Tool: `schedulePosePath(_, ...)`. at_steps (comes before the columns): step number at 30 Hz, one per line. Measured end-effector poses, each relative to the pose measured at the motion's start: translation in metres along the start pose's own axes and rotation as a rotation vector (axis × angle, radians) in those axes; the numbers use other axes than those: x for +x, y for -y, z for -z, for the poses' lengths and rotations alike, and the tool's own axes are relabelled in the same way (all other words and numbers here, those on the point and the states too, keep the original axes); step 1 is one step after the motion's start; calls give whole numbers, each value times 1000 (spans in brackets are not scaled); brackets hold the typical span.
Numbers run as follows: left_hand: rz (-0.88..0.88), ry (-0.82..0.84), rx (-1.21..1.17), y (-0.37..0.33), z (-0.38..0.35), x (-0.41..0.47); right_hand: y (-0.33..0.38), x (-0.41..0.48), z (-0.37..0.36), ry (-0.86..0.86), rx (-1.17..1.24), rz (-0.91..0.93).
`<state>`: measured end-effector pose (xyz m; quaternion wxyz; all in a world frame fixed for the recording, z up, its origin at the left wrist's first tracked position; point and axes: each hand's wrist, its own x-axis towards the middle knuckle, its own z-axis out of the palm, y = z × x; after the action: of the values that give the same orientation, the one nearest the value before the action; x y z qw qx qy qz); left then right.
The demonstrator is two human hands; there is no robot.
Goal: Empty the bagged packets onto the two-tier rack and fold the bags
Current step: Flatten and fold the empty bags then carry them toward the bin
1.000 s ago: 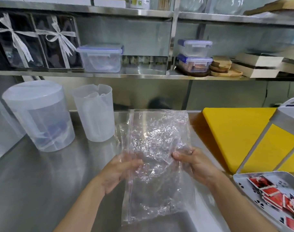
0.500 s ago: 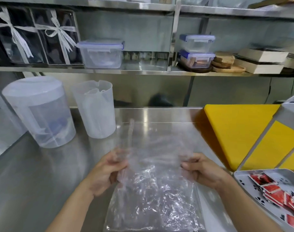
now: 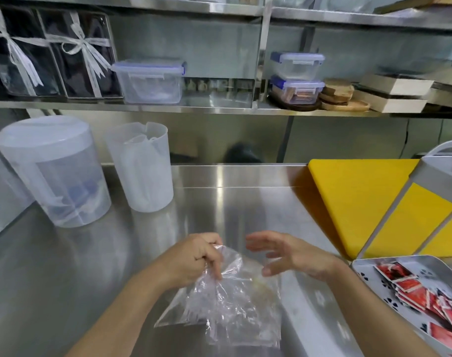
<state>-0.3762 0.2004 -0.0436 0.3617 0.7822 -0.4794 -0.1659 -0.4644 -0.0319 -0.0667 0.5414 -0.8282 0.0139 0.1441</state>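
The folding step looks under way. The left hand (image 3: 194, 258) pinches the top edge of the empty clear plastic bag (image 3: 230, 302), which lies crumpled on the steel counter (image 3: 65, 279) just below both hands. The right hand (image 3: 294, 256) hovers beside it, fingers spread, holding nothing. Right of that hand, red packets (image 3: 410, 292) already lie in the rack's lower tray (image 3: 369, 271). Next, the right hand likely needs to press the bag flat so it creases cleanly.
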Motion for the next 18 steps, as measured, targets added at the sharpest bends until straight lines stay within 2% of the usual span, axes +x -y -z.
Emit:
schedulePosePath(2,-49,-18,41,-4,-3,7,8,6,-9,143,-116,-45)
schedulePosePath(4,-49,-129,46,-2,-2,11,10,12,-14,95,-194,-37)
schedulePosePath(6,34,-381,-52,5,5,14,10,16,-13,-174,-229,-18)
schedulePosePath(8,187,-795,-356,12,11,11,4,16,-12,-560,-316,-12)
schedulePosePath(9,261,-930,-477,13,11,9,0,16,-12,-743,-354,-28)
schedulePosePath(10,309,-960,-531,11,6,8,-3,16,-15,-890,-382,-37)
schedulePosePath(11,317,-908,-544,8,-5,7,-4,16,-19,-988,-392,-21)
schedulePosePath(13,286,-728,-497,-7,-35,9,0,18,-31,-1063,-346,76)
schedulePosePath(16,293,-627,-422,-16,-69,18,12,19,-49,-977,-227,186)
schedulePosePath(18,372,-612,-533,-13,-65,22,15,16,-55,-887,-146,224)
